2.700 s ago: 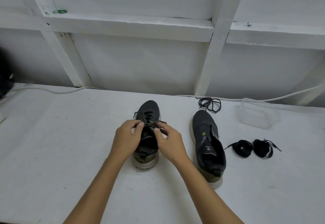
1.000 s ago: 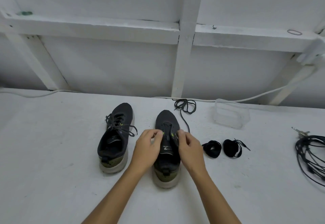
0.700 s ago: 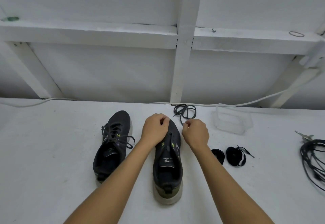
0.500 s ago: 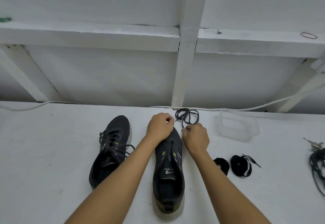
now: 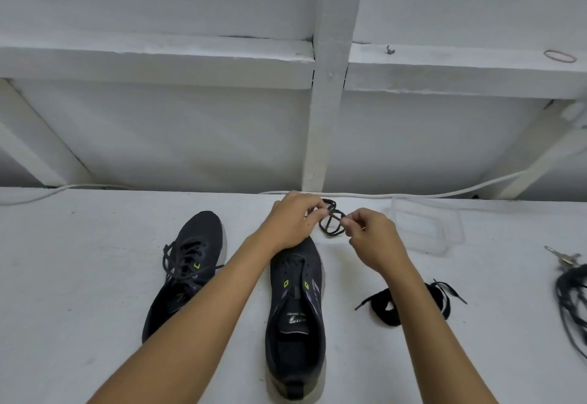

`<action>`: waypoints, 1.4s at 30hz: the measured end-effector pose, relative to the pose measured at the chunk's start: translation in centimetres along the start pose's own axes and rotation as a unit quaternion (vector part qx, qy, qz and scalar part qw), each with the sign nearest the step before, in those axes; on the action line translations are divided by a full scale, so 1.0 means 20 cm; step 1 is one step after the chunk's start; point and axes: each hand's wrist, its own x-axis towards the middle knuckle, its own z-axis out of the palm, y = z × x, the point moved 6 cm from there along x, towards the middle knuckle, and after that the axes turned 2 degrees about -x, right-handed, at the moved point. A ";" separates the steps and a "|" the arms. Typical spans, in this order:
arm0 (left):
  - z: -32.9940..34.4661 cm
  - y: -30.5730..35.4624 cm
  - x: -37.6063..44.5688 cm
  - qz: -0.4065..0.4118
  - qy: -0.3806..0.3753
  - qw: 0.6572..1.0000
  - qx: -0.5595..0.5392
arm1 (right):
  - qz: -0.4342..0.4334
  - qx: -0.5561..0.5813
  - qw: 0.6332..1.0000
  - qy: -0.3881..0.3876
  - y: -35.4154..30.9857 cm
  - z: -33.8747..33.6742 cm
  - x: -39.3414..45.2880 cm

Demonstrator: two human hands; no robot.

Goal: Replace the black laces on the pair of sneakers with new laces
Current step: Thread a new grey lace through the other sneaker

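Two black sneakers stand on the white table. The left sneaker (image 5: 187, 264) is laced with a loosely tied black lace. The right sneaker (image 5: 297, 302) shows empty eyelets and no lace. Beyond its toe lies a loose black lace (image 5: 332, 222) in a tangle. My left hand (image 5: 293, 219) pinches one strand of it and my right hand (image 5: 370, 237) pinches another, both held just above the table. Two coiled black laces (image 5: 386, 306) lie to the right of the right sneaker, partly hidden by my right forearm.
A clear plastic container (image 5: 424, 224) stands at the back right. A bundle of black cord (image 5: 571, 302) and a small metal piece (image 5: 563, 257) lie at the right edge. A white cable (image 5: 413, 195) runs along the wall's white wooden frame.
Both hands left the laced left sneaker, touched the right sneaker, then reached forward past its toe and took hold of the loose black lace. The view has shifted right and closer.
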 end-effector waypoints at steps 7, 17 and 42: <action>-0.26 0.06 -0.06 -0.016 0.059 0.996 -0.058 | -0.012 -0.005 0.996 -0.084 -0.11 -0.05 -0.10; -0.35 0.16 -0.29 -0.025 0.041 0.993 -0.108 | -0.128 0.137 0.982 0.008 -0.34 -0.08 -0.24; -0.48 0.05 -0.57 -0.093 0.035 0.991 -0.090 | 0.015 0.146 0.988 -0.044 -0.24 -0.01 -0.31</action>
